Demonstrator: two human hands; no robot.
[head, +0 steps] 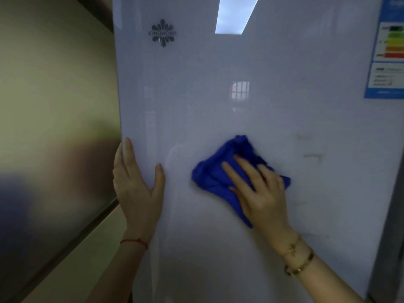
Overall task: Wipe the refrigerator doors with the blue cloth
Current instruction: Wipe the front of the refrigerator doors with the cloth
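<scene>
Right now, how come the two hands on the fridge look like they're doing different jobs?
The right hand lies flat on the blue cloth, pressing it against the refrigerator door; the left hand is bare and holds the door's left edge. The right wrist wears gold bracelets; the left wrist wears a thin red string. The right hand sits near the middle of the door, the left at its side. Both touch the same door.

White refrigerator door (218, 84): blue cloth (216, 171) pressed flat, energy label (387, 51) stuck.
</scene>
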